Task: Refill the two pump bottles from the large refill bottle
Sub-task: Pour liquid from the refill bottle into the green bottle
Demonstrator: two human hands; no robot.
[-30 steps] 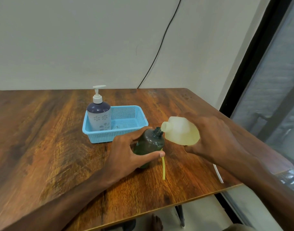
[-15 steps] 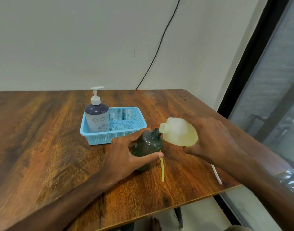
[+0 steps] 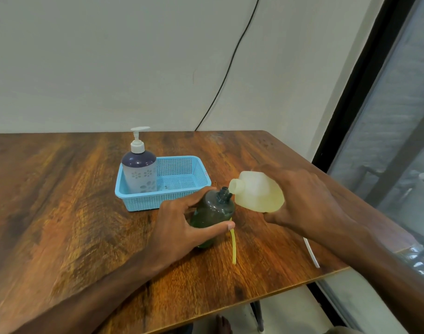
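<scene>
Both hands were occupied: the left hand [image 3: 182, 227] gripped the dark bottle [image 3: 213, 209], which stood uncapped on the counter [image 3: 61, 201], and the right hand [image 3: 307, 198] held the refill bottle [image 3: 256, 195] tipped over, its mouth at the dark bottle's open neck. Whether liquid was flowing could not be told. A yellow tube [image 3: 234, 247], probably the pump stem, lay beside it, so recapping remained. Farther back, the white bottle [image 3: 139, 169] stood in the basket [image 3: 163, 201] with its pump on; whether it was already filled did not show. I judged the task roughly midway.
</scene>
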